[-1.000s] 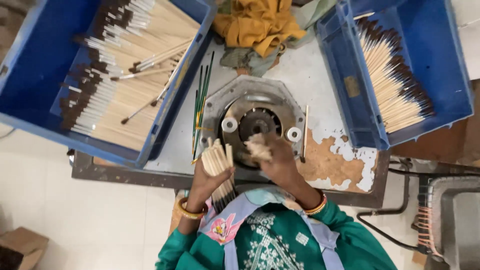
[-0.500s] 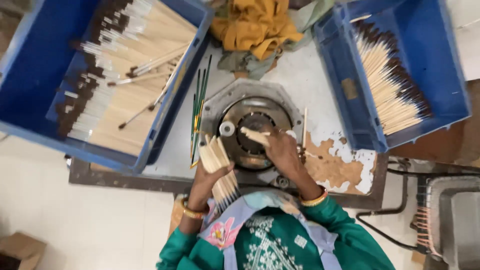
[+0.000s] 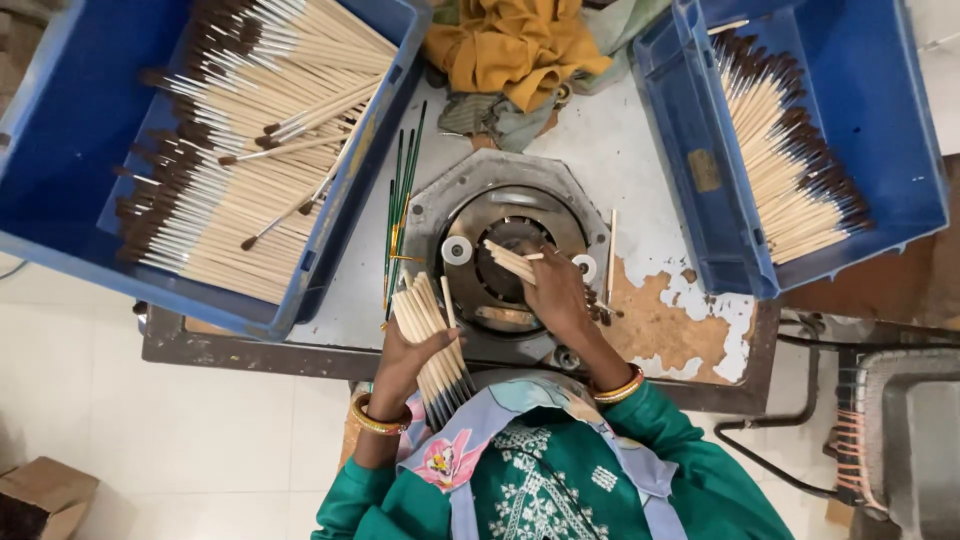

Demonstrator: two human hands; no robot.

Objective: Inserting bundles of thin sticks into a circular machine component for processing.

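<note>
since the earlier frame right hand (image 3: 556, 292) has slid to 3 o'clock on the round grey metal machine (image 3: 505, 255), fingers pinching pale wooden brush handles (image 3: 510, 261); left hand (image 3: 405, 358) grips a bundle of pale brush handles (image 3: 432, 340).

**Two hands at work, both arms bent in close**

The left hand (image 3: 408, 352) is up in front of the body with its fingers curled tight in a grip. The thumb lies across the front. A gold bangle sits on the left wrist, and the green sleeve ends just below it.

The right hand (image 3: 556, 292) reaches a bit further out than the left one. Its back faces up and its fingers point forward and are pinched together at the tips. Gold and red bangles ring the right wrist. The right elbow sticks out to the side in a green sleeve.

The two hands are near each other but do not touch
</note>
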